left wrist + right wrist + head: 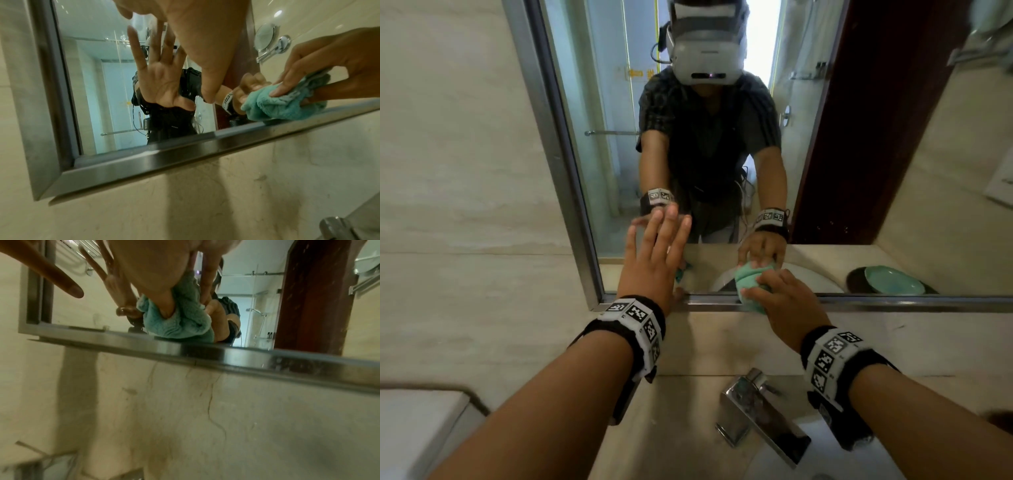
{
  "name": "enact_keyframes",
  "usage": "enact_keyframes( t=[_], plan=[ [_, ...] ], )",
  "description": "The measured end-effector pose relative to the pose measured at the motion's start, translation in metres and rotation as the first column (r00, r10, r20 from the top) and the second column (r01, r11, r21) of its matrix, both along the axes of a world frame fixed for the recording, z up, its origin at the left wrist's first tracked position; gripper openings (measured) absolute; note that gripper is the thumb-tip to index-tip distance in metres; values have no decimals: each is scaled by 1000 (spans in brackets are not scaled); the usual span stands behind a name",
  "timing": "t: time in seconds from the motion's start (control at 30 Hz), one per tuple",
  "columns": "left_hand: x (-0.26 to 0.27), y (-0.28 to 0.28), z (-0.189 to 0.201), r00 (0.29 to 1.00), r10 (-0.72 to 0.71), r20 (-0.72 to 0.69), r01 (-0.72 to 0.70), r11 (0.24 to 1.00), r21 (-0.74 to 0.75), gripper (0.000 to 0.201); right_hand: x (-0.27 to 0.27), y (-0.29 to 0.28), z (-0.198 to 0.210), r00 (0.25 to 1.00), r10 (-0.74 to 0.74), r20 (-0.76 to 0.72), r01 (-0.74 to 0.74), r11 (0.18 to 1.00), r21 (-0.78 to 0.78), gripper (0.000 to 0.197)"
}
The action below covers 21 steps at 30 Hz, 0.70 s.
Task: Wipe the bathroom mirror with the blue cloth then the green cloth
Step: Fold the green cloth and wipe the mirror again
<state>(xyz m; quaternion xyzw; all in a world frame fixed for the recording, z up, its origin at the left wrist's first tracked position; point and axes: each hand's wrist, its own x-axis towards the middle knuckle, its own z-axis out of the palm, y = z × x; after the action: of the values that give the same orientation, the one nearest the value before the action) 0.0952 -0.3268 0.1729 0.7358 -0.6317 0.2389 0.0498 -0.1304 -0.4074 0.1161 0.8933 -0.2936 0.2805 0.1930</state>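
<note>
Forearms fill the near edge of the head view, each with a marker-tagged wristband. Between them, near and low, a chrome faucet (760, 411) stands on the beige stone counter (688, 411). Left hand (654, 253) is raised, fingers straight and spread, at the lower-left part of the bathroom mirror (592, 120); the left wrist view shows the palm reflected close behind it, though whether the fingertips actually touch the glass cannot be settled. It holds nothing. Right hand (777, 301) grips a bunched cloth (751, 284) of green-teal terry, fingers and thumb curled round it, and presses the wad against the glass just above the steel mirror frame (893, 303), right of the left hand. Colour reads as the green cloth of the task, but lighting leaves some doubt. A scrap of teal shows in the glass beside the left hand; possibly another cloth's reflection, too small to tell. Far right, a teal dish (893, 284) appears in the reflection only. Judgement: the wiping step is in hand, along the bottom edge of the mirror; if this is the green cloth, the second pass is under way. Next move calls for firm, even pressure while sweeping sideways along the frame line, then working upward, with the cloth kept bunched under the fingers so it does not slip.
</note>
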Motion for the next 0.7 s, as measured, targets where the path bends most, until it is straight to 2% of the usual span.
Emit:
enact_keyframes(
  t=[0.07,0.17,0.3,0.4,0.47,0.53,0.6,0.63,0.67,0.7],
  plan=[
    [-2,8,18,1000,-8,12,7,1000,25,99,-4,2,23,999,-30,18,30,999,-11,51],
    [3,18,59,996,-55,74,60,995,-76,79,-8,-2,74,996,-6,90,13,997,-72,45],
    [7,13,131,990,-62,124,85,978,-189,86,-3,-3,164,984,6,177,10,996,-92,53],
    [3,5,187,986,-71,149,110,956,-271,95,6,1,243,964,8,265,20,994,-103,51],
    [0,-1,224,986,-66,156,114,939,-325,99,10,-3,291,927,2,376,38,994,-99,46],
    [-4,-7,258,984,-56,167,112,929,-352,101,12,-13,327,854,27,520,30,994,-103,44],
    [-8,-12,285,980,-60,191,130,917,-377,100,16,-18,344,759,73,647,-33,997,-73,44],
    [-10,-15,295,976,-65,207,142,911,-387,99,18,-17,345,740,80,667,-55,997,-59,45],
    [-12,-19,303,973,-70,222,155,906,-393,99,20,-16,341,758,77,648,-57,997,-52,47],
    [-14,-23,309,970,-73,232,163,904,-395,99,20,-14,334,809,83,583,-51,996,-71,49]
  ],
)
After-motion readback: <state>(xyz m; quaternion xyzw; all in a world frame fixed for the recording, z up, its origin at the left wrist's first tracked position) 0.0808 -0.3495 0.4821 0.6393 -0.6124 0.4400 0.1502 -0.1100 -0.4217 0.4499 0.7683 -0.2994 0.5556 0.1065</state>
